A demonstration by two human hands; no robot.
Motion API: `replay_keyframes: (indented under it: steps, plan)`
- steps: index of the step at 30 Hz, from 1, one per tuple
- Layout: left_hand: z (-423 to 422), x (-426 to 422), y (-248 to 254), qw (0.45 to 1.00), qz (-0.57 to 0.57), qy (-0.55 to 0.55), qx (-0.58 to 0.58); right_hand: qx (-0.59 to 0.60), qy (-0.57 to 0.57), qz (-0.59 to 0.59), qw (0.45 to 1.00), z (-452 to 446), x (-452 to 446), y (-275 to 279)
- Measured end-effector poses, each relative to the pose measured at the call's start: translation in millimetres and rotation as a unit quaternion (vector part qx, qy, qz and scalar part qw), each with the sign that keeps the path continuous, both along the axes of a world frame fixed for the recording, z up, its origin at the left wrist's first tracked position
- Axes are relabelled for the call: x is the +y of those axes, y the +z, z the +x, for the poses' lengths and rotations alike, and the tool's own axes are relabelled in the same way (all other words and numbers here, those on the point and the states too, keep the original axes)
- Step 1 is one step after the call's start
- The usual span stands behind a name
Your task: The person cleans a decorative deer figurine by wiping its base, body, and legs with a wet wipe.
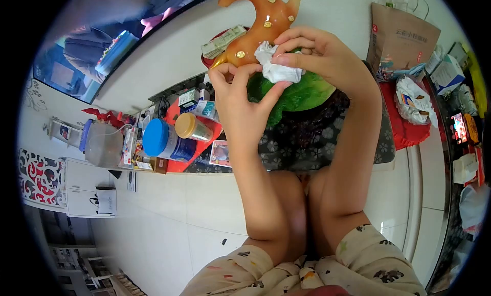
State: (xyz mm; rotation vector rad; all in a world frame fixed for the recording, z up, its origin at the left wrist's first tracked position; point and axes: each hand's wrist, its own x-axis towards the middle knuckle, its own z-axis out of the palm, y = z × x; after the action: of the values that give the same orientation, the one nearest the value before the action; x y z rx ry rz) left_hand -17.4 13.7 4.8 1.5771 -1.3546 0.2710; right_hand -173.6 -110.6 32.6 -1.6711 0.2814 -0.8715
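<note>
A crumpled white tissue (pixel 281 68) is bunched between my two hands, against an amber-coloured horse figurine (pixel 263 12) with gold coin shapes on it. My right hand (pixel 319 53) pinches the tissue from above and the right, fingers bent. From the left, my left hand (pixel 243 94) has its thumb and index fingertip at the tissue's edges, its other fingers curled by the horse's golden lower part. Below the tissue spreads the figurine's green leaf-shaped base (pixel 307 94). My hands hide part of the horse's lower body.
The cabinet top with dark flower-patterned cover (pixel 381 142) holds a blue-lidded jar (pixel 169 140), a gold-lidded jar (pixel 193 127) and small boxes on the left. A paper bag (pixel 401 38) and plastic-wrapped items (pixel 414 99) stand right. A television screen (pixel 97 30) is behind, upper left.
</note>
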Motion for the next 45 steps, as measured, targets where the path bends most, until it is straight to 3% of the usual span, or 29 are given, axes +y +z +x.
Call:
replay_keyframes:
  steps: [5,8,13,16,18,20,22,24,27,29,31,33,39,45]
  plan:
    - [-2.8,-2.8,-2.3,0.996,-0.051,0.002,-0.078,-0.022,-0.003,0.006,1.000,-12.6,4.7,-1.8]
    - [-10.3,-3.0,0.0,0.997,-0.061,-0.019,-0.033,-0.027,-0.006,0.002,1.000,-18.2,5.2,-5.6]
    - [-12.8,3.9,5.7,0.994,-0.012,0.004,-0.106,-0.062,0.005,-0.001,0.998,-19.1,3.7,-13.2]
    - [-10.3,2.9,3.5,0.993,-0.021,-0.006,-0.119,-0.146,0.079,0.036,0.985,-34.6,-22.9,-35.8]
    - [-10.9,3.4,4.0,0.992,-0.024,-0.008,-0.121,-0.271,-0.063,0.175,0.945,-40.9,-53.5,-64.6]
    - [-13.9,3.8,5.7,0.992,-0.020,-0.005,-0.123,-0.236,-0.363,0.197,0.880,-39.9,-67.8,-88.9]
    - [-18.6,4.2,8.5,0.991,-0.001,0.012,-0.131,-0.097,-0.544,0.084,0.829,-49.4,-109.6,-158.8]
    - [-23.3,4.5,11.2,0.992,0.015,0.028,-0.125,-0.012,-0.542,0.081,0.836,-58.7,-130.3,-211.7]
    - [-30.8,2.8,11.8,0.994,0.036,0.038,-0.092,0.001,-0.417,0.213,0.883,-58.9,-102.0,-222.6]
    - [-34.4,0.3,8.9,0.996,0.033,0.047,-0.070,-0.022,-0.394,0.306,0.867,-55.9,-97.5,-229.8]
    - [-33.3,-1.3,6.4,0.995,0.027,0.052,-0.082,-0.051,-0.377,0.321,0.867,-48.3,-82.7,-218.0]
    - [-30.4,-5.8,-0.1,0.992,0.003,0.062,-0.108,-0.073,-0.406,0.259,0.873,-41.7,-86.8,-227.0]
    - [-26.3,-8.3,-5.7,0.990,-0.027,0.068,-0.121,0.007,-0.471,0.124,0.873,-41.1,-84.7,-229.2]
    - [-19.1,-9.1,-9.2,0.992,-0.048,0.035,-0.109,0.077,-0.513,0.066,0.853,-42.1,-72.7,-214.4]
